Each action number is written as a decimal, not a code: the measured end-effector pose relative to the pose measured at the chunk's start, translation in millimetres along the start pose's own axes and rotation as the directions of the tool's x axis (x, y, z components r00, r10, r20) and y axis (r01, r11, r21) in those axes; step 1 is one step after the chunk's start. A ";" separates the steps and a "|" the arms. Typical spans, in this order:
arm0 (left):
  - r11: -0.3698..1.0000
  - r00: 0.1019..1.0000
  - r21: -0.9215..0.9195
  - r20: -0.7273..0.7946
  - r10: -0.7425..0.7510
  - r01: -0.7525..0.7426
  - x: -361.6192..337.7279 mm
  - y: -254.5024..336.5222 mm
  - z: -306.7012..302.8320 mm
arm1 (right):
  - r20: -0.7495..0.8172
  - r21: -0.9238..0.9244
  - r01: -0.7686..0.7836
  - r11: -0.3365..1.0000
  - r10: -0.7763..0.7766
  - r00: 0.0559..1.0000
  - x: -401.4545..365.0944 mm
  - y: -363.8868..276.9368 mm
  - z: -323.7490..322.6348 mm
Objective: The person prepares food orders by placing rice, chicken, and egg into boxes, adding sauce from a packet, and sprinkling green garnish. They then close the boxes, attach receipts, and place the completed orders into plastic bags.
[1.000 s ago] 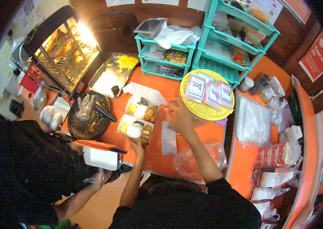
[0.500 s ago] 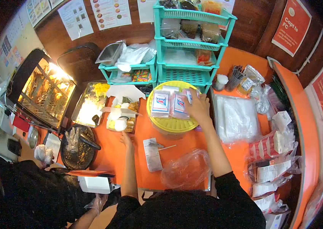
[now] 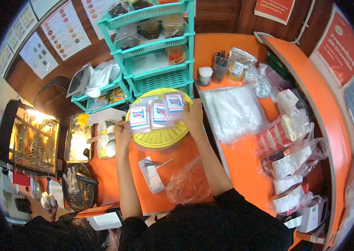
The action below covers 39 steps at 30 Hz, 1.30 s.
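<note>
My left hand [image 3: 122,129] is at the left rim of the yellow lid [image 3: 160,140], just left of centre in the frame. Its fingers are up against the left packet [image 3: 138,117]. I cannot tell whether they grip the packet or only touch it. My right hand [image 3: 193,115] is at the lid's right rim, with its fingers against the edge of the right packet [image 3: 174,102]. Here too I cannot tell whether it is a pinch or just contact.

The middle packet [image 3: 159,113] lies between the other two, and all three sit side by side in a row on the upper half of the lid. They are flat clear packets with blue and red print.

Below the lid, on the orange counter [image 3: 244,167], lie a paper slip [image 3: 151,178] and a crumpled clear bag [image 3: 187,184] between my forearms. Just left of my left hand stands an open food box [image 3: 106,142], and further left a metal tray [image 3: 76,140] and a lit glass warmer [image 3: 30,140]. A teal rack [image 3: 154,42] stands at the top centre, right behind the lid. A stack of clear bags [image 3: 235,111] lies to the right of my right hand. At the lower left, another person's gloved hand [image 3: 49,201] is beside a dark bowl [image 3: 78,190].
</note>
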State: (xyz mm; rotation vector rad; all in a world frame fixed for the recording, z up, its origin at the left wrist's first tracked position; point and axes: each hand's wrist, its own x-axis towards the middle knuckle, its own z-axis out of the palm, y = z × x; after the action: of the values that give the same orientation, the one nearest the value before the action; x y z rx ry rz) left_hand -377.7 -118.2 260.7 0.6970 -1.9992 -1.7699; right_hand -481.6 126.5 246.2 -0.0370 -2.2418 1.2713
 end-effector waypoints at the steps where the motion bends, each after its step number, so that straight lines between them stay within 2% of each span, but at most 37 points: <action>1: 0.999 0.999 -0.003 0.010 0.034 -0.034 -6.6 11.0 7.1 | -0.005 -0.004 -0.009 1.000 0.009 1.000 1.6 -5.0 -15.2; 3: 0.998 0.997 0.010 0.041 0.061 -0.061 -30.6 49.6 28.8 | 0.103 0.195 -0.135 0.971 0.117 0.988 9.6 -11.7 -57.3; 4: 0.998 0.996 0.021 0.065 0.056 -0.058 -42.6 71.8 45.3 | 0.071 0.183 -0.168 0.969 0.157 0.985 15.4 -8.8 -76.4; 5: 0.993 0.983 0.059 0.158 0.095 -0.105 -33.5 62.0 61.6 | 0.044 0.171 -0.200 0.965 0.195 0.980 22.7 0.2 -95.2; 6: 0.991 0.979 -0.097 0.174 0.107 -0.091 -53.7 83.5 91.2 | -0.021 0.138 -0.229 0.964 0.234 0.972 32.1 19.1 -111.8; 7: 0.998 0.966 -0.020 0.249 0.069 -0.066 -68.7 100.3 114.9 | -0.061 0.070 -0.210 0.975 0.214 0.975 45.5 43.7 -129.5; 8: 0.975 0.938 -0.104 0.271 0.218 -0.196 -59.9 63.5 151.1 | -0.113 0.024 -0.170 0.985 0.171 0.979 58.9 64.5 -148.9; 9: 0.931 0.908 -0.339 0.335 0.253 -0.134 -59.8 49.0 190.1 | -0.112 -0.079 -0.179 0.981 0.170 0.979 72.1 82.6 -167.5; 10: 0.922 0.932 -0.379 0.298 0.206 -0.083 -73.9 52.3 217.7 | -0.115 -0.182 -0.185 0.966 0.166 0.979 84.3 100.1 -185.7; 11: 0.945 0.895 -0.323 0.406 0.186 -0.050 -59.8 20.4 250.6 | -0.106 -0.163 -0.178 0.970 0.162 0.981 95.5 122.7 -197.4; 13: 0.966 0.956 -0.255 0.268 0.118 -0.048 -70.9 2.3 300.7 | -0.072 -0.142 -0.146 0.979 0.137 0.988 110.1 154.9 -210.6; 15: 0.966 0.954 -0.252 0.270 0.132 -0.062 -73.2 -37.0 338.8 | 0.042 -0.291 -0.212 0.933 0.234 0.971 117.1 176.8 -220.8; 16: 0.992 0.955 -0.117 0.283 0.088 -0.056 -82.4 -28.8 340.1 | 0.018 -0.375 -0.220 0.901 0.244 0.970 121.9 198.7 -220.8; 17: 0.976 0.950 -0.197 0.273 0.148 -0.096 -76.1 -75.0 374.9 | -0.005 -0.452 -0.224 0.864 0.249 0.969 127.2 217.3 -218.4; 18: 0.990 0.945 -0.109 0.306 0.114 -0.084 -89.8 -47.0 362.5 | 0.031 -0.448 -0.198 0.872 0.236 0.971 130.4 224.9 -218.6; 20: 0.967 0.915 0.050 0.339 0.218 -0.249 -91.2 -67.8 381.0 | 0.094 -0.511 -0.143 0.848 0.220 0.971 143.9 223.5 -212.2; 21: 0.964 0.911 0.071 0.351 0.217 -0.258 -95.0 -63.0 374.5 | 0.120 -0.504 -0.122 0.855 0.209 0.971 145.4 198.1 -200.8; 22: 0.961 0.906 0.093 0.367 0.211 -0.261 -104.2 -50.2 365.8 | 0.154 -0.421 0.179 0.889 -0.125 0.980 136.2 144.8 -185.7; 23: 0.962 0.909 0.093 0.360 0.209 -0.258 -114.5 -40.9 347.5 | 0.151 -0.322 0.466 0.824 -0.441 0.885 123.0 92.7 -167.2; 24: 0.962 0.911 0.095 0.357 0.207 -0.256 -127.2 -31.9 321.3 | 0.268 -0.054 0.509 0.859 -0.479 0.836 110.7 49.3 -143.3; 25: 0.927 0.894 0.023 0.275 0.354 -0.374 -140.9 -20.9 291.5 | 0.433 0.102 0.299 0.949 -0.313 0.845 90.0 6.1 -119.9; 26: 0.913 0.851 -0.032 0.350 0.391 -0.406 -146.2 -2.9 249.8 | 0.576 0.186 0.296 0.937 -0.348 0.740 77.3 -25.8 -98.6; 27: 0.895 0.798 -0.091 0.422 0.431 -0.436 -150.3 16.6 208.7 | 0.643 0.266 0.337 0.903 -0.426 0.636 69.1 -34.3 -67.8; 28: 0.911 0.848 -0.044 0.348 0.400 -0.411 -158.6 33.7 177.5 | 0.691 0.347 0.367 0.863 -0.500 0.521 59.9 -37.1 -31.8; 29: 0.924 0.890 0.001 0.268 0.369 -0.383 -165.4 41.5 151.9 | 0.644 0.402 0.461 0.791 -0.603 0.471 49.5 -45.5 0.9; 30: 0.919 0.891 0.014 0.252 0.377 -0.393 -162.6 39.0 131.5 | 0.586 0.449 0.552 0.703 -0.698 0.412 40.5 -55.3 32.1; 31: 0.908 0.906 0.052 0.103 0.410 -0.416 -158.1 35.4 113.8 | 0.575 0.466 0.556 0.689 -0.713 0.402 31.7 -60.4 64.1; 32: 0.897 0.898 0.088 -0.049 0.438 -0.433 -153.7 32.5 97.0 | 0.642 0.307 0.577 0.757 -0.612 0.462 23.2 -64.2 93.8; 33: 0.893 0.892 0.093 -0.064 0.447 -0.440 -148.2 31.2 80.2 | 0.688 0.135 0.584 0.801 -0.500 0.527 17.0 -71.9 111.4; 34: 0.906 0.897 0.122 -0.141 0.420 -0.405 -142.1 30.6 63.6 | 0.686 0.144 0.590 0.795 -0.510 0.519 11.3 -81.5 117.7; 35: 0.919 0.895 0.147 -0.215 0.391 -0.366 -136.6 28.8 47.6 | 0.741 -0.027 0.623 0.782 -0.402 0.537 4.7 -88.2 121.6; 36: 0.918 0.893 0.145 -0.221 0.393 -0.368 -130.8 24.0 33.3 | 0.775 -0.198 0.645 0.738 -0.285 0.564 -0.8 -93.0 123.6; 37: 0.922 0.875 0.136 -0.290 0.388 -0.364 -124.8 17.7 21.2 | 0.723 -0.203 0.625 0.754 -0.315 0.615 -8.2 -87.0 133.8; 38: 0.926 0.855 0.124 -0.356 0.377 -0.357 -120.7 12.4 11.2 | 0.724 -0.206 0.630 0.749 -0.316 0.612 -8.3 -78.8 141.8; 39: 0.928 0.856 0.117 -0.359 0.372 -0.354 -117.2 10.7 2.1 | 0.723 -0.213 0.622 0.753 -0.307 0.619 -8.1 -78.6 142.8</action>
State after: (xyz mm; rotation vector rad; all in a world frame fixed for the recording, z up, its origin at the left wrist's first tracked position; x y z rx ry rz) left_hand -285.8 -46.3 276.0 0.5722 -1.7710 -1.2635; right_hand -524.0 -31.0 248.8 0.9322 -2.8018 0.4559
